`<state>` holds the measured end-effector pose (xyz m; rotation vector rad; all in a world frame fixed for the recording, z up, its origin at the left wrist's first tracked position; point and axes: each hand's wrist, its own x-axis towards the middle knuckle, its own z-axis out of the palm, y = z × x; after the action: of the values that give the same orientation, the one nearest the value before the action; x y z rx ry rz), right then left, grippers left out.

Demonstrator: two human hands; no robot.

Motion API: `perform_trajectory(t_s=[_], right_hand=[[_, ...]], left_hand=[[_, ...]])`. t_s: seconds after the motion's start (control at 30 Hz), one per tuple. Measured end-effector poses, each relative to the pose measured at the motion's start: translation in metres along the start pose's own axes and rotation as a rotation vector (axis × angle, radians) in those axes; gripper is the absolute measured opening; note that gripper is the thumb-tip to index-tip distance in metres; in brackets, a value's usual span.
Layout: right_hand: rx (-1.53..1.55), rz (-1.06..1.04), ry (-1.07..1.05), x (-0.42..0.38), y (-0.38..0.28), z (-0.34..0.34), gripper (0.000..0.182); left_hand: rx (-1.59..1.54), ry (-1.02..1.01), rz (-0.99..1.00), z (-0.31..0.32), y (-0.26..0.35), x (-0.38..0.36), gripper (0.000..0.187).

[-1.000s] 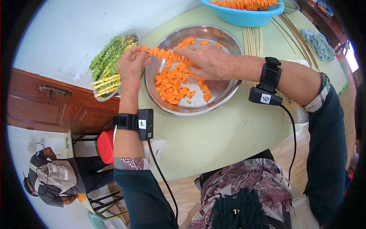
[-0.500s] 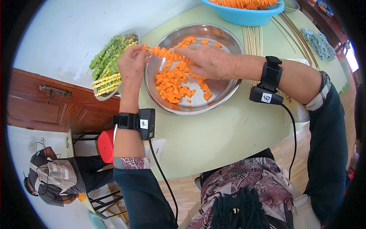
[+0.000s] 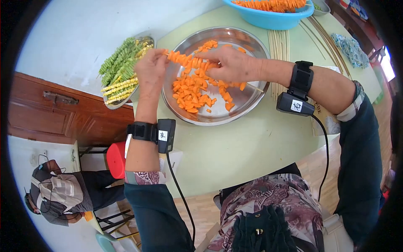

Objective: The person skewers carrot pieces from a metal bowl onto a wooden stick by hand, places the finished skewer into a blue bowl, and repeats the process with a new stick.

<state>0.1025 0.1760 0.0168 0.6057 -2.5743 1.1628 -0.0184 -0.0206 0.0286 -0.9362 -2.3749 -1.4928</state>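
Note:
A skewer of orange carrot pieces (image 3: 189,61) slants over a wide steel basin (image 3: 226,119). My left hand (image 3: 150,71) pinches the skewer's left end, its fingertips against the first pieces. Farther along, my right hand (image 3: 235,65) is closed around the same skewer, thumb and forefinger on the carrot row. A bare stretch of the stick (image 3: 255,87) comes out below my right palm, with some carrot near it. Loose cut carrot pieces (image 3: 189,94) lie heaped in the basin under both hands. My right palm hides part of the skewer.
Left of the basin, a tray (image 3: 121,102) holds green and yellow vegetable skewers (image 3: 119,63). A blue tub (image 3: 262,19) of carrot skewers stands behind. Bare sticks (image 3: 279,50) and a patterned cloth (image 3: 350,50) lie rightward. A person (image 3: 63,189) stands beyond a red stool (image 3: 116,160).
My left hand has shifted slightly right, and the gap between the end piece and the carrot row no longer shows. The bare stick end now shows below my right hand.

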Motion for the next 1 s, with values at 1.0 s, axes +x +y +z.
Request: perform_trajectory(t_s=[1.0], right_hand=[[-0.292,-0.108,0.108,0.002,0.015,0.002,0.05]], left_hand=[[-0.246,-0.104,-0.147,0.001,0.012,-0.003,0.021]])
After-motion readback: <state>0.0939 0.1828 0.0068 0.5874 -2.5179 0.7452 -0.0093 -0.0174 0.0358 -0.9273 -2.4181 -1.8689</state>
